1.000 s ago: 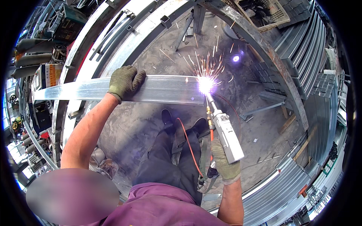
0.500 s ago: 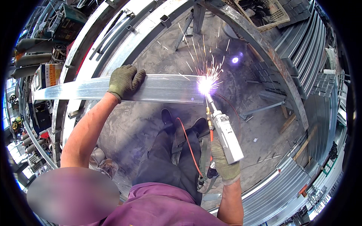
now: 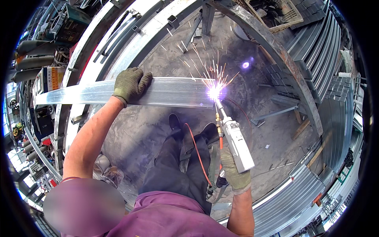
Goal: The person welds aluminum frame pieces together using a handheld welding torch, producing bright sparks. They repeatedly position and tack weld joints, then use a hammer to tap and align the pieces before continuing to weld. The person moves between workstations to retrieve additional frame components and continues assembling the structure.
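The bar lies crosswise in front of the person, its left part over the beams and its right end reaching out above the floor, beyond the feet. The left hand, gloved, clasps the bar from above near the middle of its length, knuckles over the far edge; how far the fingers wrap beneath cannot be seen. The right hand, also gloved, is closed around the rear of the torch, whose nozzle points at the bar's right end, where sparks fan up and away from the body. The bar looks long, flat-faced and stiff, so it should move as one piece and turn easily about wherever it is held; its weight is hard to judge, and whether it is hollow cannot be told. Its bright, smooth face would probably slide under a loose palm, and the edges may be sharp, so a firm gloved hold across both edges seems best, well left of the glare, where the metal must be very hot. The torch looks rigid and fairly compact, best held by its rear body, clear of the nozzle, with the orange hose likely to drag a little
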Demonstrator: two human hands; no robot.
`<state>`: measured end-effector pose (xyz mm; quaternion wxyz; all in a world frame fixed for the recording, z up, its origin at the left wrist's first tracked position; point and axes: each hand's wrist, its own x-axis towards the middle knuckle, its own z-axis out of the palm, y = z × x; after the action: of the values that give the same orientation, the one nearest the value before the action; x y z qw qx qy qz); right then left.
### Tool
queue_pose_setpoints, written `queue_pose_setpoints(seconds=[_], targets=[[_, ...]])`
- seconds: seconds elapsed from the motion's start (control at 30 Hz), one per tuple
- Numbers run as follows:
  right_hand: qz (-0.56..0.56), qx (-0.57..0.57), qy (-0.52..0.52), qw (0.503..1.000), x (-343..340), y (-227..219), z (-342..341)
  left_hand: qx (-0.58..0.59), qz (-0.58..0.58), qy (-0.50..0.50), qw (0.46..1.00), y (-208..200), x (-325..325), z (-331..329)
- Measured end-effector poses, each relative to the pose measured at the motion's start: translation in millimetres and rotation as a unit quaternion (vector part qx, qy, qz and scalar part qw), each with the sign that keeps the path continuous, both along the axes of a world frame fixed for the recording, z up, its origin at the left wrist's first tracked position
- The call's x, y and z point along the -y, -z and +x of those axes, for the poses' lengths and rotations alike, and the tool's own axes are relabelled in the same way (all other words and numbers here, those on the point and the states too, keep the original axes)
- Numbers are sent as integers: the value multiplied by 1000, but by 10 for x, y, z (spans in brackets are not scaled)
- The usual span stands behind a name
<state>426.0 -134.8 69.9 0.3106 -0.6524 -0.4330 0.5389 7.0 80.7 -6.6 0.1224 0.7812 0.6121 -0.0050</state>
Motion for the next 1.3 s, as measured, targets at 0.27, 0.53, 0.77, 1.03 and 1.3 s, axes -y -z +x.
queue_pose_setpoints(seconds=[0.27,0.53,0.77,1.03,1.3], targets=[[-42,-9,3,999,-20,-52,-3,-8,-13,-4,1000,-41,-7,34],[-35,-6,5,999,23,-23,0,-20,-32,-10,999,-89,-17,53],[-14,13,-4,1000,36,-28,-7,-20,-25,-11,999,-52,-14,39],[-18,14,2,1000,47,-65,-21,-17,-20,-4,1000,-47,-13,33],[-26,19,-10,999,95,-48,5,-12,-15,0,1000,-37,-4,26]])
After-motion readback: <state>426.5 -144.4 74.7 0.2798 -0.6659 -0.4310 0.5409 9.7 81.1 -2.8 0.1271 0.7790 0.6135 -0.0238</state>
